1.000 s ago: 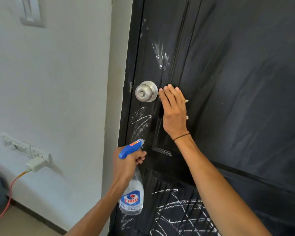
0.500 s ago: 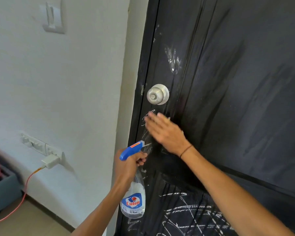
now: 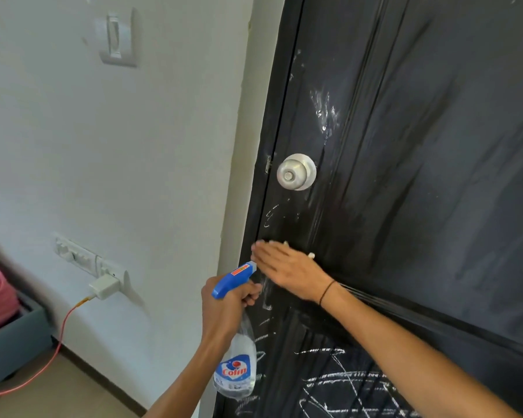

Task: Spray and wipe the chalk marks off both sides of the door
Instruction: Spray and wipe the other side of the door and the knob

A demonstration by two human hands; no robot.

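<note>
The black door (image 3: 435, 146) fills the right side, with a silver knob (image 3: 296, 171) near its left edge. Dense white chalk scribbles (image 3: 344, 384) cover the lower panel; faint traces (image 3: 271, 214) remain under the knob and a wet smear (image 3: 325, 110) sits above it. My right hand (image 3: 290, 270) lies flat against the door below the knob, pressing a white wipe (image 3: 311, 255) whose edges peek out past the fingers. My left hand (image 3: 224, 306) grips a clear spray bottle (image 3: 236, 369) with a blue trigger head, held just left of the right hand, nozzle toward the door.
A white wall is on the left with a light switch (image 3: 118, 40) and a socket strip (image 3: 82, 257). A white charger (image 3: 104, 286) is plugged in, its orange cable (image 3: 58, 342) trailing to the floor. A grey box (image 3: 12, 336) with something pink stands at the lower left.
My right hand slid down from beside the knob to well below it, and the chalk scribble under the knob is mostly gone. The left hand kept the bottle in about the same place.
</note>
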